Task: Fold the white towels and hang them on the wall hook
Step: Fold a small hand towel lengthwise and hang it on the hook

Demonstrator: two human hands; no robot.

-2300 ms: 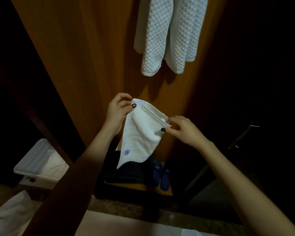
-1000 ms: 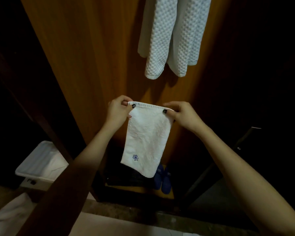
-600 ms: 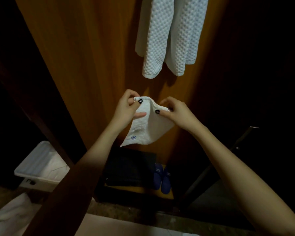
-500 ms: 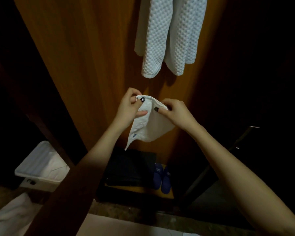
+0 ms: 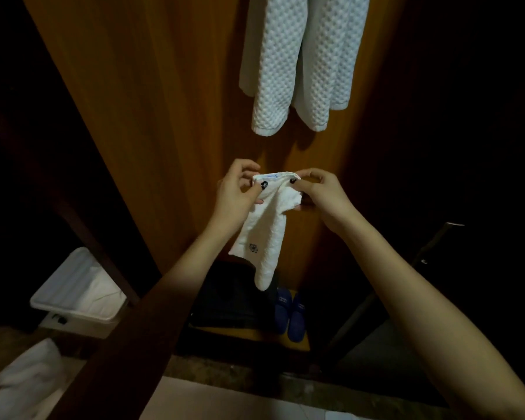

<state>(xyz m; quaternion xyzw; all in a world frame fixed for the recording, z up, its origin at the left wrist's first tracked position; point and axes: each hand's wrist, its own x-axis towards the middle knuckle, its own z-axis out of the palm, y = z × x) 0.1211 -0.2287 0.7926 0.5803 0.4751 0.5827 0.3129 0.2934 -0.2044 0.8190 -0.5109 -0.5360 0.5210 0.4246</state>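
Hands were close together in front of the orange-brown wooden panel (image 5: 164, 116). The left hand (image 5: 237, 195) pinched one end of a small white towel's (image 5: 267, 234) gathered top edge between thumb and curled fingers. The right hand (image 5: 325, 195) pinched the other end the same way, and both thumbnails showed dark polish. The towel was held in the air just off the panel, bunched narrow along its length and hanging down between the two forearms. A little blue embroidered emblem (image 5: 253, 247) sat near its lower left corner. Higher up, two white waffle-weave towels (image 5: 285, 71) hung side by side against the wood, well apart from the small one; whatever held them lay beyond the top of the view. Below the small towel's tip, a low shelf (image 5: 249, 333) carried something dark and folded (image 5: 228, 298) with a pair of blue slippers (image 5: 290, 316) just beside it. Off to the left stood a white plastic bin (image 5: 76, 295), and a blurred heap of white towels (image 5: 22, 380) lay nearer, at the lower left
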